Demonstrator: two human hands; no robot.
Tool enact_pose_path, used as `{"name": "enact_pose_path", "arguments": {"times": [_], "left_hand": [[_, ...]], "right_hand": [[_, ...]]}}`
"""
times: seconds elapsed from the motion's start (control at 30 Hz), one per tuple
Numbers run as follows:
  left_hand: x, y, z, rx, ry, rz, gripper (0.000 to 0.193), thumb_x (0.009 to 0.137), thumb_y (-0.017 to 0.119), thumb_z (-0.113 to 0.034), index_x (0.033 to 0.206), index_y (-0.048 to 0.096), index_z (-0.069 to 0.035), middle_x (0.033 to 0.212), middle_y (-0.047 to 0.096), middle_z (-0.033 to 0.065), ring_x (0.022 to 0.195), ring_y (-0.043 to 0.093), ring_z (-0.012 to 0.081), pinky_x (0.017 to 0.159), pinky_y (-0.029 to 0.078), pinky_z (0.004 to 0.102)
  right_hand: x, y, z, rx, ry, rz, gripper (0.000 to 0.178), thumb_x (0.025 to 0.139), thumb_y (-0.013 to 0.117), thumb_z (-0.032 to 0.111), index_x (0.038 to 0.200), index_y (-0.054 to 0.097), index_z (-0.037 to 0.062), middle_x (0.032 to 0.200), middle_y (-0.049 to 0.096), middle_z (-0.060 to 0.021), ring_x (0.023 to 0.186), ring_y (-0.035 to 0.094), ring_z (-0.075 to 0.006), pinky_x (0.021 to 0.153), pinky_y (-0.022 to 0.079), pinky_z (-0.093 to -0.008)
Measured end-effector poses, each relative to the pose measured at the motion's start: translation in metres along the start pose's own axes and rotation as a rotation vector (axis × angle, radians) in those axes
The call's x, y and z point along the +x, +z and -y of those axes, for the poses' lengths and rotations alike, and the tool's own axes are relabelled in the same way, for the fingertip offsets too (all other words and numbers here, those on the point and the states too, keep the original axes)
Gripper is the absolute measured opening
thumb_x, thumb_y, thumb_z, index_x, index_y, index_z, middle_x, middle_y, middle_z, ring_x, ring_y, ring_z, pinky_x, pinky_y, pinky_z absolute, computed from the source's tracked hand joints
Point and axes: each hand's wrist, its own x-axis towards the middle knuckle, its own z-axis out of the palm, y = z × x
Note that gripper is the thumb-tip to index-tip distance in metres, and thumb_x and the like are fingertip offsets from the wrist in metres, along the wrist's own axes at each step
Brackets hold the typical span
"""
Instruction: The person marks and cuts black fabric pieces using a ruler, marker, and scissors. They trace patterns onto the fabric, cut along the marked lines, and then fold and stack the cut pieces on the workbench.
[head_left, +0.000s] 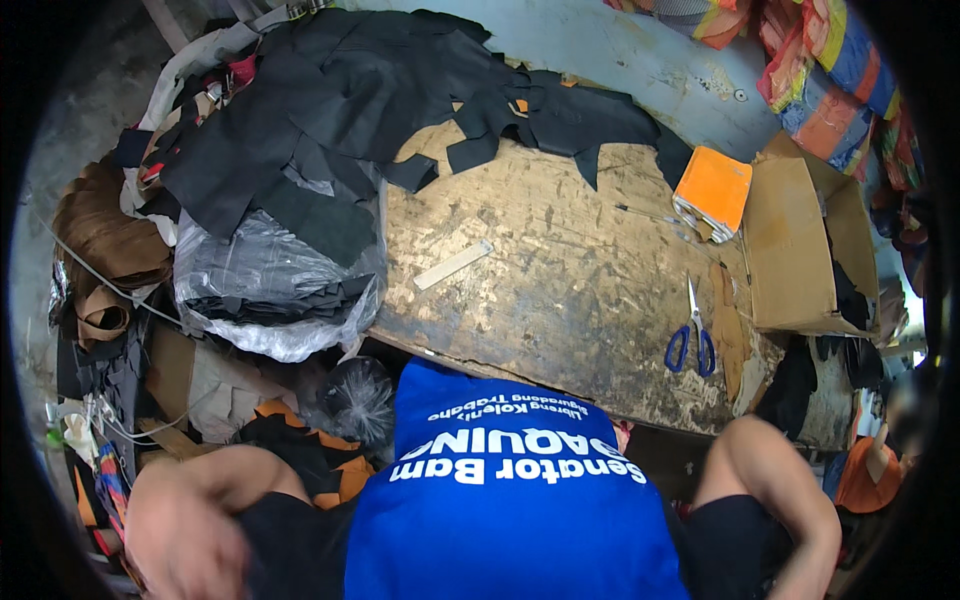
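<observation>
My left hand [195,545] is a blur at the lower left, beside my black clothing; its fingers are smeared and anything in them cannot be made out. A bare bent limb [765,465] shows at the lower right, but my right hand is not visible. My blue shirt [500,520] with white print fills the lower middle, against the near edge of the worn wooden table [540,270]. Blue-handled scissors [692,335] lie on the table at the right, blades pointing away. A pale flat strip like a ruler [453,265] lies left of the middle. Neither is being touched.
Black sheet material [350,90] is heaped along the far left and back. Below it sits a clear plastic bag [270,270] of dark pieces. An orange-covered pad [715,190] and an open cardboard box [795,240] stand at right. Brown rolled material [110,240] is far left.
</observation>
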Motion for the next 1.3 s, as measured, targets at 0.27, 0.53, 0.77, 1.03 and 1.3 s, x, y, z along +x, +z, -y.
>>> {"name": "enact_pose_path", "arguments": {"times": [0.27,0.53,0.77,1.03,1.3], "left_hand": [[-0.142,-0.007,0.216,0.843,-1.294,-1.535,0.058,0.075,0.076,-0.029,0.114,0.052,0.006,0.074,0.058,0.0056,0.063,0.054,0.0122,0.058,0.044,0.0263],[-0.136,-0.063,0.218,1.281,-1.381,-1.146,0.027,0.078,0.07,-0.024,0.081,0.062,0.002,0.062,0.06,0.0141,0.056,0.058,0.0294,0.054,0.044,0.0376],[-0.141,-0.101,0.246,1.198,-0.968,-1.039,0.023,0.083,0.064,-0.017,0.099,0.058,-0.002,0.088,0.066,0.0128,0.081,0.064,0.0286,0.078,0.048,0.0314],[-0.169,-0.09,0.221,1.512,-0.877,-1.624,0.027,0.08,0.071,-0.025,0.071,0.062,-0.002,0.058,0.058,0.0038,0.047,0.051,0.012,0.047,0.041,0.0263],[-0.252,-0.217,0.237,0.787,-1.706,-1.821,0.074,0.066,0.077,-0.044,0.123,0.055,-0.003,0.115,0.06,0.0207,0.111,0.056,0.0355,0.092,0.043,0.0367]], "right_hand": [[-0.053,-0.019,-0.237,0.004,0.77,-0.384,0.042,0.077,0.074,0.024,0.11,0.062,0.001,0.095,0.066,-0.0138,0.084,0.064,-0.024,0.072,0.051,-0.0328],[-0.06,0.002,-0.337,-0.087,0.854,-0.099,0.039,0.078,0.069,0.025,0.103,0.061,-0.0035,0.08,0.065,-0.0163,0.068,0.063,-0.0311,0.065,0.051,-0.0365],[-0.075,0.017,-0.39,-0.815,0.884,-0.042,0.046,0.079,0.066,0.032,0.116,0.057,0.0071,0.134,0.044,-0.0155,0.128,0.036,-0.0335,0.101,0.028,-0.0546],[-0.103,-0.01,-0.416,-0.97,1.075,-0.152,0.052,0.085,0.057,0.042,0.127,0.052,0.0128,0.139,0.04,-0.0145,0.132,0.03,-0.0331,0.105,0.016,-0.0601],[-0.103,-0.046,-0.437,-0.993,1.149,0.012,0.063,0.086,0.048,0.052,0.139,0.037,0.0192,0.149,0.023,-0.0124,0.139,0.017,-0.0322,0.105,0.011,-0.065]]}}
